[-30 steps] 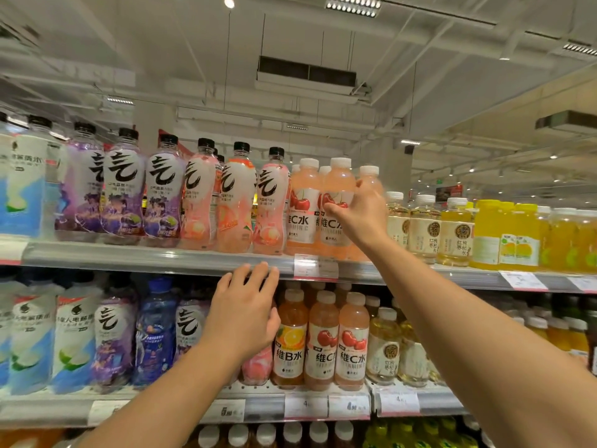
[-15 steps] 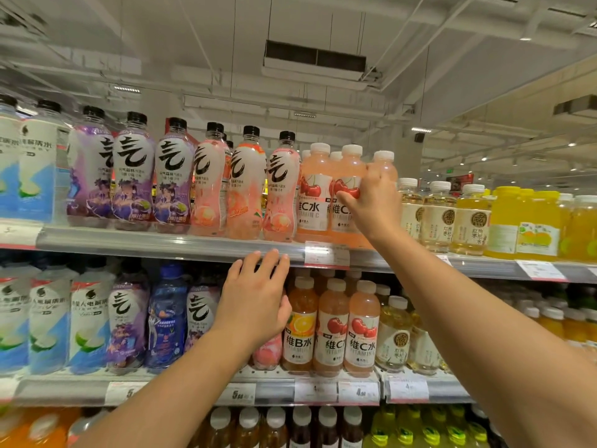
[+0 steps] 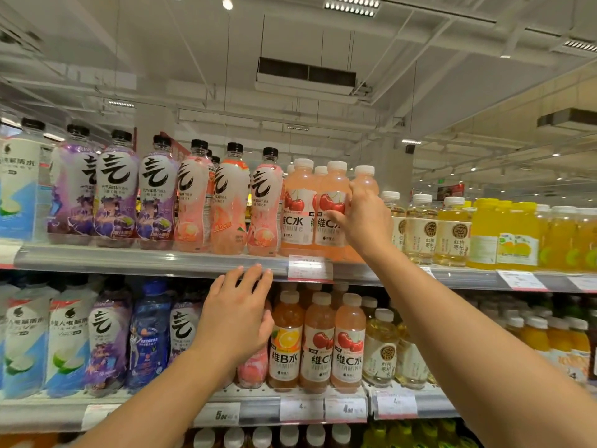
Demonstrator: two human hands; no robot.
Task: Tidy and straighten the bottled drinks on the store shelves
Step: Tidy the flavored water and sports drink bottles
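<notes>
On the top shelf [image 3: 161, 261] stand pink cherry vitamin C bottles with white caps. My right hand [image 3: 363, 218] is wrapped around the rightmost cherry bottle [image 3: 366, 182], its thumb against the neighbouring cherry bottle [image 3: 332, 205]. On the lower shelf [image 3: 258, 410], my left hand [image 3: 235, 318] rests with fingers spread over a pink peach bottle [image 3: 255, 367], mostly hiding it; I cannot tell if it grips it. Beside it stand an orange vitamin B bottle [image 3: 286, 341] and two cherry bottles [image 3: 349, 344].
Tall black-capped sparkling water bottles [image 3: 155, 192] fill the top shelf's left side. Pale tea bottles [image 3: 420, 227] and yellow juice bottles [image 3: 504, 234] stand to the right. Price tags [image 3: 308, 268] hang on the shelf edges. More bottle caps [image 3: 261, 436] show on a shelf below.
My right hand has shifted slightly right along the cherry bottles and closed around the rightmost one. My left hand has stayed on the pink bottle below. The camera has tilted a little.
</notes>
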